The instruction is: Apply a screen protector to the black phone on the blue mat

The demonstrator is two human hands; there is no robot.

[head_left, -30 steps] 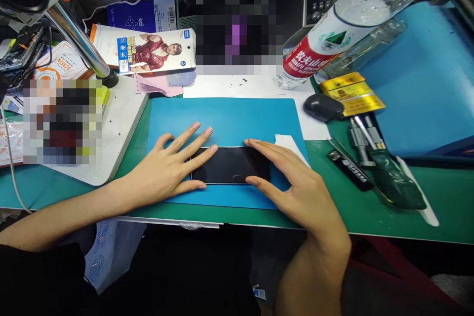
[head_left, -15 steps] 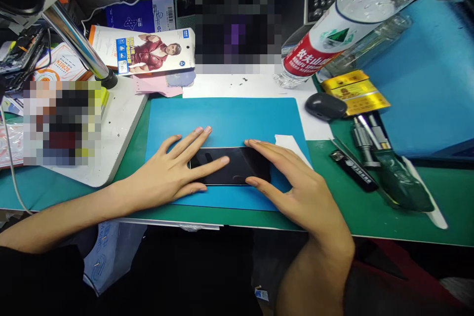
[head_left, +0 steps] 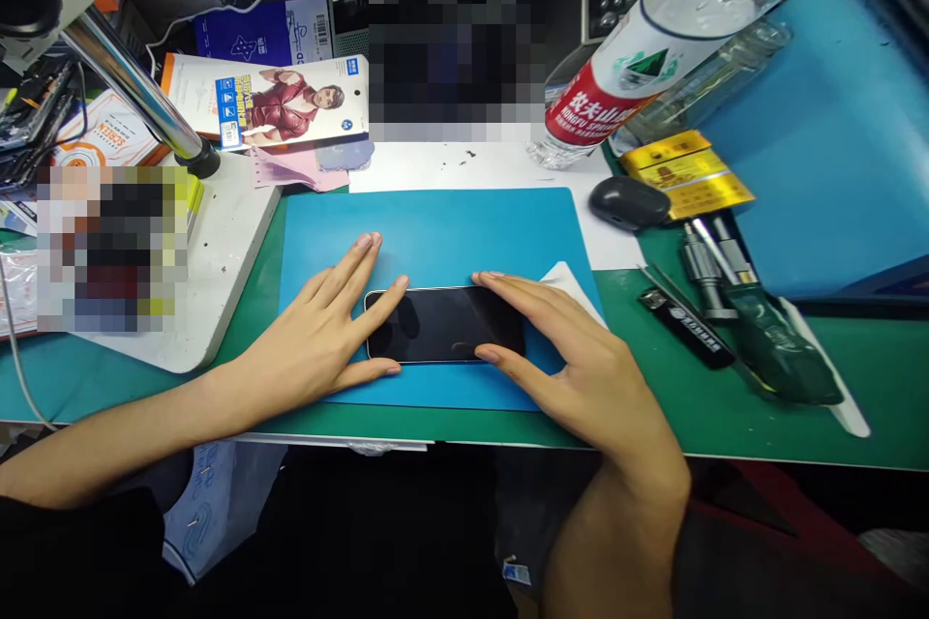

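Observation:
A smartphone (head_left: pixel 444 324) with a dark, glossy screen lies flat, screen up and lengthwise, on a blue mat (head_left: pixel 435 222). My left hand (head_left: pixel 315 334) is spread at its left end, index fingertip by the far edge and thumb by the near edge; the other fingers stretch over the mat. At the right end, my right hand (head_left: pixel 591 368) spans the phone, thumb at the near edge and fingers along the far edge. That hand covers part of the phone's right end. A piece of white paper (head_left: pixel 570 286) shows behind the right fingers.
To the right are a black mouse-shaped case (head_left: pixel 629 204), a gold packet (head_left: pixel 689 176), a black-handled tool (head_left: pixel 686 327) and a green-handled tool (head_left: pixel 784 343). A tilted water bottle (head_left: pixel 610 97) stands behind. At left, a lamp post (head_left: pixel 137 92) rises from a white base (head_left: pixel 232 242).
My left index finger has drawn back from the middle of the screen to the phone's far edge, uncovering more screen. My right hand keeps its place on the phone. The view has shifted slightly.

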